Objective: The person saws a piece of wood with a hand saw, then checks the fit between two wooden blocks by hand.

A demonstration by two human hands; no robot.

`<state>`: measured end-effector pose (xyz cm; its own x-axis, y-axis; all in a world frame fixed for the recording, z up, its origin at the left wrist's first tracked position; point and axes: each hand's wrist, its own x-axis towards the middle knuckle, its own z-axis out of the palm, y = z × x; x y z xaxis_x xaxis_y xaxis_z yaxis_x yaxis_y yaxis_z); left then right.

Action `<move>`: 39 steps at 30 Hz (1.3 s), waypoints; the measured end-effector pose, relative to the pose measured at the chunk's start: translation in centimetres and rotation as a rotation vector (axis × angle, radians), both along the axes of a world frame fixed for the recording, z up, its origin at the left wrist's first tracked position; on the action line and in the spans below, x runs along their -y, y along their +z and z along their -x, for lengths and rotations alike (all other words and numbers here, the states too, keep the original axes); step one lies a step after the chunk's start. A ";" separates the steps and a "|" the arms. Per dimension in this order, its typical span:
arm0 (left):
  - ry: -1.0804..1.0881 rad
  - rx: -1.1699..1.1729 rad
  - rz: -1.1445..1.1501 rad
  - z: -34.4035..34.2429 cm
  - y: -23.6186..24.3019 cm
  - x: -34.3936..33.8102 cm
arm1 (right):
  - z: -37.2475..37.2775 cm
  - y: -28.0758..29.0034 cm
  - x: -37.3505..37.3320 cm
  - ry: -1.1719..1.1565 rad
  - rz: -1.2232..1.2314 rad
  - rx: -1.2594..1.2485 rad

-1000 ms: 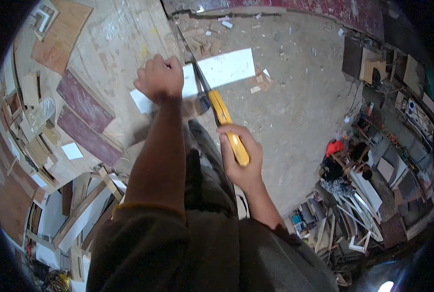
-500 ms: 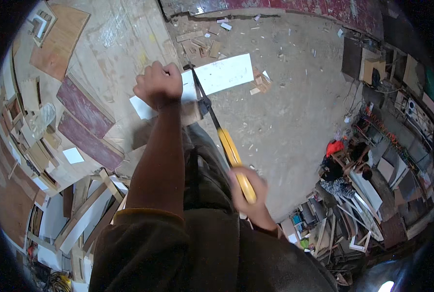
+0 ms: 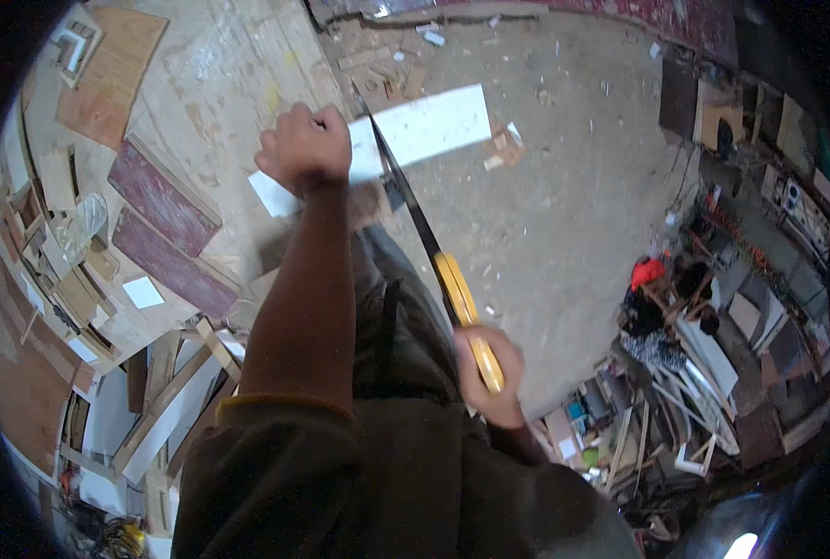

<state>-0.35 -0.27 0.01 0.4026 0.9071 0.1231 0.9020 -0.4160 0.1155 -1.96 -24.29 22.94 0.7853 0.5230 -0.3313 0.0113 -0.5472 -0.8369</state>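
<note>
My left hand (image 3: 305,147) is closed in a fist on top of a long white board (image 3: 434,123), left of the cut line. My right hand (image 3: 491,377), slightly blurred, is wrapped round the yellow handle of a handsaw (image 3: 457,289). The dark blade slants up and left, crossing the board just right of my fist. The board's right part sticks out over the floor, and its left end shows below my left wrist. Whatever supports the board is mostly hidden by my arm and legs.
A pale plywood surface (image 3: 229,56) spreads at the upper left, with maroon panels (image 3: 168,196) on it. Wood scraps (image 3: 503,144) litter the concrete floor. Offcuts (image 3: 168,401) are piled at the lower left. People (image 3: 662,317) sit or crouch at the right beside long strips.
My right hand and the saw have drawn back, down and slightly right, along the blade's line. My left fist stays in place on the board. The view has shifted slightly.
</note>
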 end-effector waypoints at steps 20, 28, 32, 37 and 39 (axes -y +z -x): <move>-0.034 0.036 -0.054 0.3 -0.3 0.2 | -0.2 1.5 -1.3 -0.003 0.029 -0.063; -0.029 0.031 -0.049 -0.2 0.0 0.4 | 0.4 2.7 -0.2 -0.088 0.085 -0.177; -0.024 -0.009 -0.038 -0.2 -0.5 0.4 | -2.9 -2.6 -4.5 -0.033 0.025 -0.124; -0.021 -0.004 -0.034 0.0 -0.2 0.0 | 0.1 2.4 -0.2 -0.030 0.047 -0.115; -0.004 -0.015 0.028 0.1 0.1 0.3 | -1.2 0.3 -2.4 -0.006 0.058 -0.134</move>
<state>-0.49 -0.55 0.13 0.4077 0.9085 0.0917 0.9020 -0.4164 0.1141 -0.78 -21.88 23.28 0.7355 0.4952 -0.4625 -0.1018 -0.5941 -0.7979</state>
